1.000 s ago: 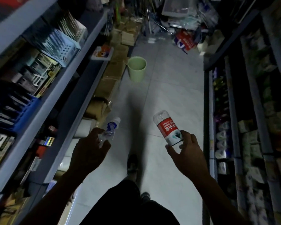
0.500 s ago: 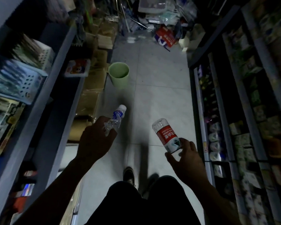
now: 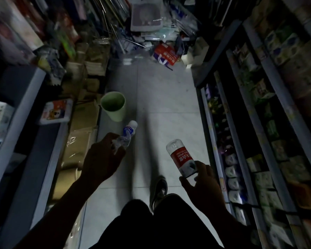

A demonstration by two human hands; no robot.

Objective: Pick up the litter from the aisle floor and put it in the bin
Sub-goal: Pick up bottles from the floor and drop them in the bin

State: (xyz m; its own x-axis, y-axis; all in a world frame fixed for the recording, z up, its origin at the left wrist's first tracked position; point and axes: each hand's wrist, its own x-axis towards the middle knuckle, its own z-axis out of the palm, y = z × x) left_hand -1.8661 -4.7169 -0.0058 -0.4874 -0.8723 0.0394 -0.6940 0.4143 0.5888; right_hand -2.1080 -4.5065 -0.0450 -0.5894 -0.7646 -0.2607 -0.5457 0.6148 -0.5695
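A pale green bin [image 3: 113,108] stands open on the tiled aisle floor by the left shelving. My left hand [image 3: 101,159] grips a crumpled clear bottle with a blue label [image 3: 127,134], its white cap pointing toward the bin, just short of it. My right hand [image 3: 201,180] holds a clear bottle with a red label [image 3: 182,157] by its lower end, tilted up and left, over the floor to the right of the bin.
Shelves of goods line both sides of the narrow aisle. Wrapped brown boxes [image 3: 79,141] are stacked along the left base. A heap of stock with a red-and-blue pack [image 3: 164,55] blocks the far end. My shoe [image 3: 159,189] is on the tiles below.
I have walked forward: the bin has come closer and sits lower in view. Both hands still carry their bottles, the left one now near the bin.
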